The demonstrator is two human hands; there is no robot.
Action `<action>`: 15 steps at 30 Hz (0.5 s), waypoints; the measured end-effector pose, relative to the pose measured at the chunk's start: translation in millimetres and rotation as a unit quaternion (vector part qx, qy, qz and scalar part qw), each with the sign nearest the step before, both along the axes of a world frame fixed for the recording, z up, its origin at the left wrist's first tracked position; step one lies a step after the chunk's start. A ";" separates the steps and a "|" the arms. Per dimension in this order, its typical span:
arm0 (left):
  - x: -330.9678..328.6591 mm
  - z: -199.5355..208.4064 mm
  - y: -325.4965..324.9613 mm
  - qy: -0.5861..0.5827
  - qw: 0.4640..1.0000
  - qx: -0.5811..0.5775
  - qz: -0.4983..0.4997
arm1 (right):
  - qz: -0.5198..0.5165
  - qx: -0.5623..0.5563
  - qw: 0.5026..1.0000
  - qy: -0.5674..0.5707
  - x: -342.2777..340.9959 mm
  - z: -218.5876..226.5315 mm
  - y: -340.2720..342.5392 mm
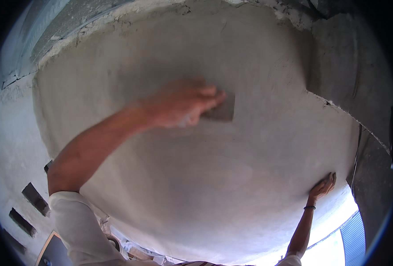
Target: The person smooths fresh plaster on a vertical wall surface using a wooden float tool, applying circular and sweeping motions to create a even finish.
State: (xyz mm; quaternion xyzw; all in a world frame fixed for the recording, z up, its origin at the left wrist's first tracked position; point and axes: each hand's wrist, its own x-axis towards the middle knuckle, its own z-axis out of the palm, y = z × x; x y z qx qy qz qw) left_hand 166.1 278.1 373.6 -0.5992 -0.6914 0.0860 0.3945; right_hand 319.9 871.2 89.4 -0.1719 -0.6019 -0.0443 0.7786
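My left hand (183,102) is stretched out over the plastered wall (214,177), its fingers closed and slightly smeared by motion. In it is a plastering trowel (224,110), whose flat grey blade with a straight edge shows past the fingers against the plaster. The hand hides the trowel's handle. Low at the right, my right hand (322,187) rests against the wall's surface with its fingers extended, near the wall's right edge. A dark band circles that wrist.
Rough, broken plaster (72,40) borders the wall along the top. A grey concrete block (342,66) juts out at the upper right, cables hanging below it. Dark rectangular openings (35,198) pierce the pale wall at left. Bright daylight and corrugated sheet (354,235) show at lower right.
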 end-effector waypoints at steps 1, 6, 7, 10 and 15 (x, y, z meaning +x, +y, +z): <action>-2.8 22.6 -12.5 0.028 1.000 0.008 -0.007 | 0.005 0.000 1.000 0.003 -1.1 -0.9 -0.5; -4.9 133.9 -16.9 0.244 0.962 0.123 0.015 | -0.024 -0.015 1.000 0.004 5.6 -2.2 6.6; -8.6 143.0 -12.2 0.272 0.952 0.140 0.013 | -0.020 -0.021 1.000 0.007 4.6 -4.6 8.5; -33.1 138.7 6.6 0.311 0.944 0.110 0.029 | -0.011 -0.027 0.999 0.028 -2.9 -12.8 4.4; -42.5 71.2 14.9 0.258 0.961 0.088 0.039 | -0.016 -0.044 0.998 0.043 0.2 -11.0 11.6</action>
